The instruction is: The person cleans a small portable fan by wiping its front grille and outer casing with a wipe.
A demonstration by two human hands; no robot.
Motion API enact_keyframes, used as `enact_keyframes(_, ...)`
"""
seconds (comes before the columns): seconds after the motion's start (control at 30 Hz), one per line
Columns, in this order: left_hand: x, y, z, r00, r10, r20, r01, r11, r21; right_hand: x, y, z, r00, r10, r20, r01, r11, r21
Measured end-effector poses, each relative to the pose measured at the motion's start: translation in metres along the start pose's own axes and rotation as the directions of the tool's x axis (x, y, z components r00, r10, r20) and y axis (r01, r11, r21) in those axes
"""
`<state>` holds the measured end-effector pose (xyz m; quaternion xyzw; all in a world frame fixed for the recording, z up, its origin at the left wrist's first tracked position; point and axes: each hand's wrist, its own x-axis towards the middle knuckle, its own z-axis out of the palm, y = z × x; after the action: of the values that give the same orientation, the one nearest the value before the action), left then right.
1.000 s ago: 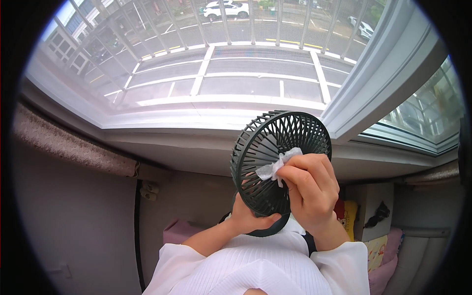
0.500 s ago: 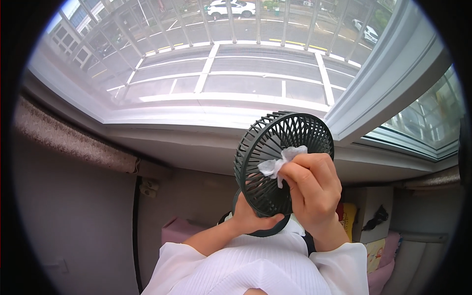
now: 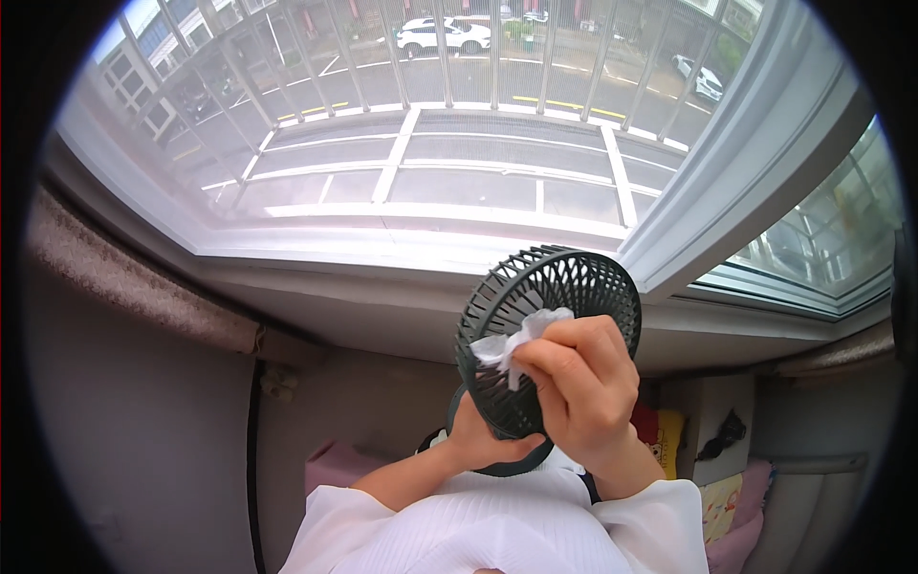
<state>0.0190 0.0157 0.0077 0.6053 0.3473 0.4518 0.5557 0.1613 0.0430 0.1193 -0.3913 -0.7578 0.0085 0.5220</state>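
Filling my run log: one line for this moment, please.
left hand: holds fan base | right hand: presses white wipe on grille | place: by window

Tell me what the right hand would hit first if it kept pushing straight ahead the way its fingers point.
The right hand pinches a white wipe against the dark fan grille. Pushing on, it would probably just press the wipe harder into that grille, which the left hand grips from below. Depth beyond the grille is unclear.
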Motion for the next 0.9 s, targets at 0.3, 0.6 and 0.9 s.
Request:
enact_keyframes(0.3, -0.002, -0.005, -0.005, 0.984, 0.091, -0.152, -0.107, 0.989, -0.099, -0.004, 0.01, 0.003, 0.999, 0.024, 0.026, -0.024, 1.0, 0.003)
enact_keyframes(0.6, 0.003, -0.012, -0.005, 0.999, 0.047, -0.002, -0.046, 0.997, 0.054, 0.004, -0.006, 0.021, 0.999, -0.039, -0.022, 0.04, 0.999, 0.028)
enact_keyframes(0.9, 0.006, -0.002, -0.001, 0.996, 0.045, -0.083, -0.052, 0.995, -0.083, 0.001, -0.004, 0.02, 0.998, 0.03, -0.051, -0.029, 0.999, 0.026)
